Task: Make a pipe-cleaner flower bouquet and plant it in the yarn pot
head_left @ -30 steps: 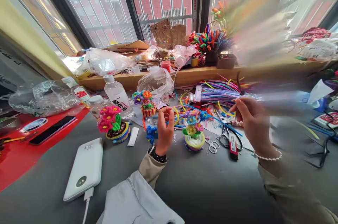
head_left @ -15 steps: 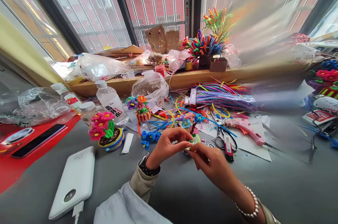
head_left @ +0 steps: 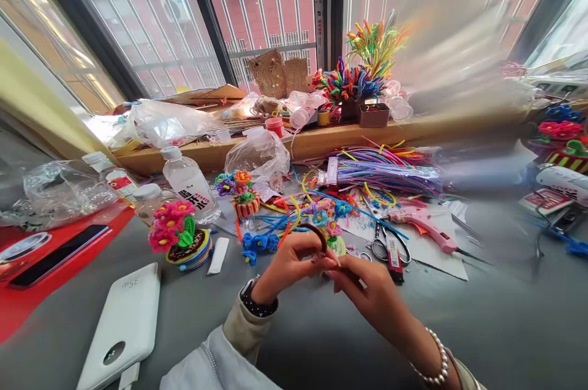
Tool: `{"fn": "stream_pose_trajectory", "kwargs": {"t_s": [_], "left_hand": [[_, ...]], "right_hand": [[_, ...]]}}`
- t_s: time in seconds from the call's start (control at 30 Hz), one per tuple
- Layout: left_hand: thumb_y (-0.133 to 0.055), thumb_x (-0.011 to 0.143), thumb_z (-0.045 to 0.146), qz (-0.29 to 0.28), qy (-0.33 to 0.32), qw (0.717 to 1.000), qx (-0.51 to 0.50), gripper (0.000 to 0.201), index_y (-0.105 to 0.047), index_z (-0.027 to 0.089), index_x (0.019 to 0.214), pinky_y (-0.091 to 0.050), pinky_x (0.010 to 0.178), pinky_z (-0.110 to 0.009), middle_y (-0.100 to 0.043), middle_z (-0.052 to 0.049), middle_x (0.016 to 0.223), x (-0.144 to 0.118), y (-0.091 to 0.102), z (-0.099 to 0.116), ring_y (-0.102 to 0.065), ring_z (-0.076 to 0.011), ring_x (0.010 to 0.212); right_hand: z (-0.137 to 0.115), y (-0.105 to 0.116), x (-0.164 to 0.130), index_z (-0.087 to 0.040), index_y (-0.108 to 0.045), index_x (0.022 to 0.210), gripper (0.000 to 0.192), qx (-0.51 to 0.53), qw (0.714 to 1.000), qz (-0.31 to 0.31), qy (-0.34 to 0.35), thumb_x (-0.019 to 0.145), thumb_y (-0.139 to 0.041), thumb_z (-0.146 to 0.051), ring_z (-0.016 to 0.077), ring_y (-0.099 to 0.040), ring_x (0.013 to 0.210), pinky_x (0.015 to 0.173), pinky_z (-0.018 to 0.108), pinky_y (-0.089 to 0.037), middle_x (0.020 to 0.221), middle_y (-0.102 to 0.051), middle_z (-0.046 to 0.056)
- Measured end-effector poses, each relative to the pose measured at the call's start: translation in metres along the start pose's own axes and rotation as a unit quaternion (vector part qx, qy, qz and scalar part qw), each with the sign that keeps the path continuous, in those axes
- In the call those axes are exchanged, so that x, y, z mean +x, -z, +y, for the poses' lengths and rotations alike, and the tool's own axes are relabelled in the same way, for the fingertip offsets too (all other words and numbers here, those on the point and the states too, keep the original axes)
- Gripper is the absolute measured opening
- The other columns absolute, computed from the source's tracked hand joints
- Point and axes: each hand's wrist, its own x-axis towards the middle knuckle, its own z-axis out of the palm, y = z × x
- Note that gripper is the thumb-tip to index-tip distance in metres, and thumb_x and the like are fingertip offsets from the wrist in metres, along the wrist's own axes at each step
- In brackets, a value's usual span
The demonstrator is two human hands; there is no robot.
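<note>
My left hand (head_left: 291, 264) is closed in a pinch on a dark brown pipe cleaner (head_left: 318, 233), which curves up over its fingers. The fingertips of my right hand (head_left: 367, 285) are pinched together and meet those of my left. What lies between the right fingertips is too small to make out. Just behind the hands are pink and blue pipe-cleaner flowers (head_left: 331, 228), partly hidden by the fingers. A bunch of blue pipe-cleaner flowers (head_left: 257, 244) lies left of my left hand. Scissors (head_left: 380, 246) rest beyond my right hand.
A pink glue gun (head_left: 427, 225) lies on white paper at right. Bundled pipe cleaners (head_left: 386, 171) lie behind it. At left stand a pot of pink flowers (head_left: 188, 248), a water bottle (head_left: 186, 179) and a white power bank (head_left: 122, 316). A phone (head_left: 59, 255) rests on red material.
The brown pipe cleaner now shows as an arc above my left hand; it was not visible before. Both hands stay together, and the view has shifted slightly.
</note>
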Motion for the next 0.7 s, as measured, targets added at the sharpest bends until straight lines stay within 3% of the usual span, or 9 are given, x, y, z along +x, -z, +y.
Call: {"fn": "stream_pose_trajectory", "kwargs": {"t_s": [0.07,0.13,0.2,0.27,0.3,0.37,0.5,0.7], "left_hand": [[-0.063,0.066,0.037,0.047,-0.002,0.999,-0.001,0.026,-0.061,0.012,0.060,-0.029,0.040,-0.019,-0.049,0.001,0.050,0.001,0.001,-0.003,-0.040,-0.0051,0.041],[-0.060,0.068,0.041,0.122,-0.017,0.992,-0.031,0.030,-0.061,0.012,0.061,-0.028,0.041,-0.019,-0.045,0.003,0.045,0.004,0.004,-0.008,-0.038,-0.0042,0.039],[-0.058,0.069,0.044,0.212,-0.026,0.974,-0.074,0.032,-0.062,0.013,0.064,-0.027,0.041,-0.018,-0.044,0.003,0.044,0.008,0.008,-0.012,-0.036,-0.0036,0.039],[-0.059,0.067,0.046,0.288,-0.032,0.950,-0.116,0.034,-0.061,0.013,0.064,-0.026,0.040,-0.018,-0.043,0.004,0.044,0.012,0.012,-0.015,-0.036,-0.0034,0.039],[-0.059,0.066,0.046,0.319,-0.031,0.938,-0.128,0.033,-0.061,0.013,0.064,-0.025,0.039,-0.017,-0.043,0.005,0.045,0.014,0.013,-0.015,-0.035,-0.0031,0.039],[-0.061,0.065,0.045,0.362,-0.024,0.922,-0.133,0.032,-0.061,0.013,0.066,-0.024,0.039,-0.017,-0.042,0.005,0.046,0.016,0.015,-0.014,-0.034,-0.0028,0.040],[-0.061,0.066,0.042,0.377,-0.013,0.921,-0.099,0.030,-0.063,0.012,0.067,-0.025,0.039,-0.018,-0.041,0.005,0.046,0.016,0.015,-0.014,-0.033,-0.0033,0.041],[-0.059,0.069,0.040,0.363,-0.020,0.928,-0.079,0.027,-0.063,0.013,0.067,-0.026,0.042,-0.018,-0.041,0.005,0.046,0.016,0.016,-0.021,-0.033,-0.0040,0.043]], "right_hand": [[0.015,0.011,-0.008,-0.020,-0.061,0.091,0.029,-0.041,0.999,-0.001,0.014,0.081,-0.047,-0.043,0.0144,-0.059,0.069,0.061,0.023,-0.047,0.083,-0.065,0.005],[0.043,0.030,-0.022,-0.021,-0.058,0.101,0.040,-0.131,0.990,0.043,0.004,0.079,-0.044,-0.051,0.0201,-0.057,0.090,0.076,0.031,-0.047,0.099,-0.062,0.008],[0.080,0.054,-0.040,-0.018,-0.057,0.104,0.047,-0.265,0.953,0.133,-0.068,0.081,-0.037,-0.053,0.0249,-0.053,0.099,0.085,0.040,-0.042,0.103,-0.060,0.011],[0.116,0.078,-0.058,-0.010,-0.056,0.106,0.068,-0.389,0.893,0.184,-0.131,0.077,-0.028,-0.064,0.0315,-0.052,0.098,0.084,0.047,-0.040,0.104,-0.059,0.018],[0.131,0.088,-0.066,-0.006,-0.056,0.105,0.076,-0.435,0.865,0.196,-0.158,0.075,-0.023,-0.068,0.0333,-0.053,0.095,0.081,0.048,-0.042,0.101,-0.059,0.020],[0.151,0.102,-0.077,-0.007,-0.054,0.107,0.076,-0.477,0.846,0.157,-0.178,0.076,-0.021,-0.067,0.0311,-0.056,0.090,0.076,0.045,-0.044,0.102,-0.059,0.019],[0.163,0.108,-0.082,-0.011,-0.053,0.107,0.065,-0.493,0.851,0.083,-0.158,0.081,-0.020,-0.061,0.0267,-0.057,0.088,0.072,0.040,-0.047,0.107,-0.057,0.016],[0.166,0.104,-0.080,-0.012,-0.056,0.106,0.061,-0.493,0.849,0.105,-0.158,0.081,-0.025,-0.059,0.0290,-0.056,0.089,0.064,0.039,-0.047,0.105,-0.056,0.017]]}}
